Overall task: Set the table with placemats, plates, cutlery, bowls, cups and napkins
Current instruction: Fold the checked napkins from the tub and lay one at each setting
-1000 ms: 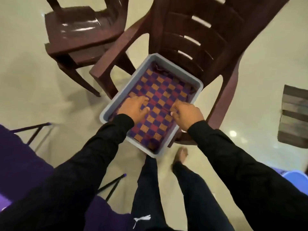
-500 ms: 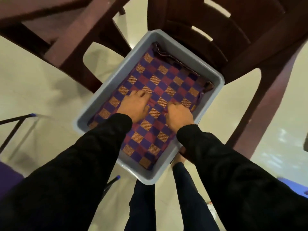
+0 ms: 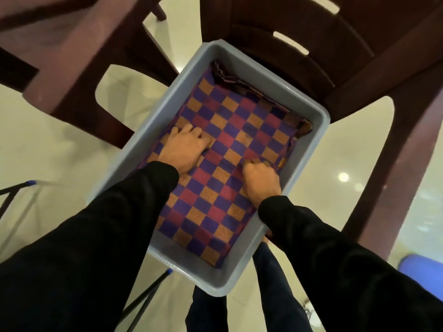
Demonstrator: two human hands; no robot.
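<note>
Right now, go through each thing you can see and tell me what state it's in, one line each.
Grey tub: open-topped, resting on the chair seat.
Checkered cloth: lying flat inside the tub, bunched at the far end.
Left hand: resting on the cloth, fingers bent at the tips.
Right hand: fingers curled, pinching a fold of the cloth.
Brown chair: upright, carrying the tub.

— What hems in the bin (image 3: pixel 309 101)?
— A brown chair (image 3: pixel 359 68) rises at its far end, with a second chair (image 3: pixel 72 56) just left.
— And inside?
— Checked cloth (image 3: pixel 215 188) fills it wall to wall; both hands reach in from above, where it lies open.
</note>
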